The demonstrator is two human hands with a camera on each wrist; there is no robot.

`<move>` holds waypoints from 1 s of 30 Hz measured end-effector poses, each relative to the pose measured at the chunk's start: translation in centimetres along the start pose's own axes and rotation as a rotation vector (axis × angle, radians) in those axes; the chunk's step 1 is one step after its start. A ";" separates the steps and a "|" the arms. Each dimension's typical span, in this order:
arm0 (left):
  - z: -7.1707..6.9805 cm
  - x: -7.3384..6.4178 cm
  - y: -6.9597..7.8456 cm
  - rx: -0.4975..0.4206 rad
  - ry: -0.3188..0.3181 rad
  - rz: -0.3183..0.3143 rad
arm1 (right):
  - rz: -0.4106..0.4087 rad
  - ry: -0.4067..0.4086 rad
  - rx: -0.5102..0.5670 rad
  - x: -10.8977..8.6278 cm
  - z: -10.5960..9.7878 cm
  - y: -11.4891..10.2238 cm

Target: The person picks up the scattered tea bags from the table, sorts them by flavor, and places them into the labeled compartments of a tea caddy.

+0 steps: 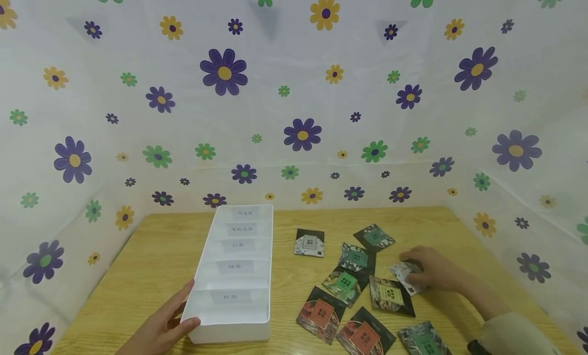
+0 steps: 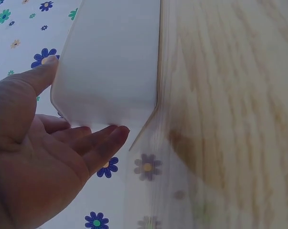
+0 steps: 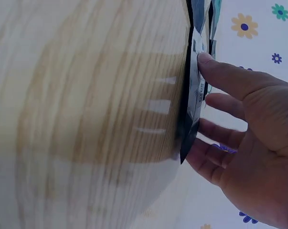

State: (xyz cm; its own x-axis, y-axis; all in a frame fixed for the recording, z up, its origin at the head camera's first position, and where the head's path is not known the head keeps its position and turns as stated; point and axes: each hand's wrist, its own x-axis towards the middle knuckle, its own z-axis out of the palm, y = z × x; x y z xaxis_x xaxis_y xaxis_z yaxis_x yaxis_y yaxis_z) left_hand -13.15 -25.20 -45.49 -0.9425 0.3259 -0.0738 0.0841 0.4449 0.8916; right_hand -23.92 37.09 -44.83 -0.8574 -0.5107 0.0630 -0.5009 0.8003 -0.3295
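Observation:
A white divided box (image 1: 229, 332) with labelled compartments stands left of centre. My left hand (image 1: 161, 322) holds its near left corner, thumb on the rim and fingers along the side; the left wrist view shows the hand (image 2: 43, 148) around the box's end (image 2: 110, 71). On the right, my right hand (image 1: 434, 271) holds a white-and-grey tea sachet (image 1: 404, 274) by its edges. In the right wrist view the thumb lies on the sachet's (image 3: 196, 81) printed face, with the fingers at its far edge. The sachet is partly hidden by the hand.
Several tea sachets lie between the box and my right hand: a black-and-white one (image 1: 309, 243), a dark green one (image 1: 374, 237), a yellow-labelled one (image 1: 392, 295), red-labelled ones (image 1: 321, 314) and a green one (image 1: 423, 339) near the front. A flower-printed cloth (image 1: 266, 100) surrounds the wooden table (image 1: 151, 253).

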 end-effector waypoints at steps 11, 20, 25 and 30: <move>-0.1 0.1 -0.3 0.079 0.036 0.114 | 0.131 -0.021 0.054 -0.6 -0.1 1.6; -0.2 0.0 -0.1 0.111 0.046 0.117 | 0.228 -0.038 0.131 -0.9 -0.4 2.1; -0.2 0.0 0.0 0.105 0.038 0.110 | 0.213 0.009 0.126 -1.1 -0.2 2.3; -0.3 0.1 0.2 0.104 0.023 0.087 | 0.196 0.052 0.148 -1.2 -0.2 2.9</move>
State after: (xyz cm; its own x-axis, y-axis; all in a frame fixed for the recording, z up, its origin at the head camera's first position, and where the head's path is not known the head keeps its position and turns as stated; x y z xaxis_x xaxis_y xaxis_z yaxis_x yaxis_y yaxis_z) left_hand -13.29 -25.29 -45.17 -0.9372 0.3486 0.0131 0.1980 0.5005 0.8428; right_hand -24.37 40.05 -45.70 -0.9432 -0.3308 0.0315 -0.3054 0.8256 -0.4745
